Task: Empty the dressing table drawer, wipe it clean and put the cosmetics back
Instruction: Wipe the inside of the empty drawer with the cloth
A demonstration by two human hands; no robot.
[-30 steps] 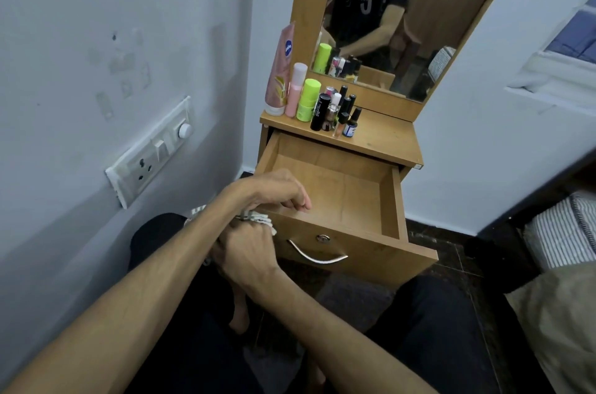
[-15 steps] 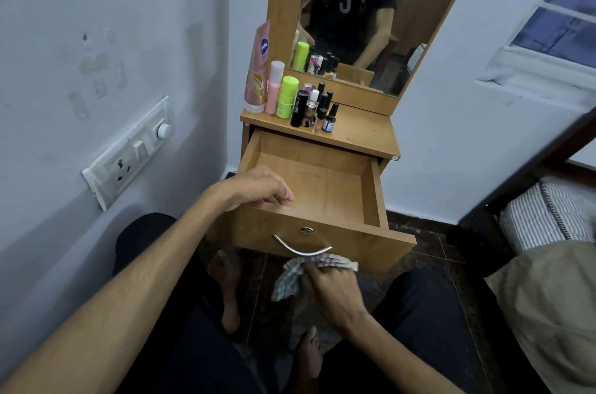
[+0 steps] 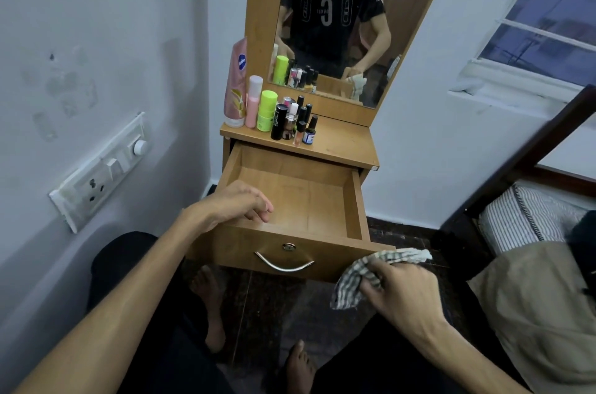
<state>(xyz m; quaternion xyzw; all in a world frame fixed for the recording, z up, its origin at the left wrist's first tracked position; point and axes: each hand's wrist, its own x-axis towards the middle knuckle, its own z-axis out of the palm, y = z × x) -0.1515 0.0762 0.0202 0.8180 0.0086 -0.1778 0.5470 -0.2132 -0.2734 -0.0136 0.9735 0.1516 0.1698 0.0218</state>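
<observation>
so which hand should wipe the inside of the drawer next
Right. The right hand already grips the checked cloth beside the open, empty drawer. The left hand holds no cloth and rests on the drawer's front edge, likely steadying it.

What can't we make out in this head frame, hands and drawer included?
- Head view: near left corner of the open wooden drawer floor, covered by the left hand.
- Right hand palm side and how the grey checked cloth sits in it: only the hand's back shows.
- Labels on the small dark nail polish bottles: too small to read.
- Whether the drawer floor is dusty or wiped: not discernible.
- Striped bedding: cut by the right edge.
</observation>
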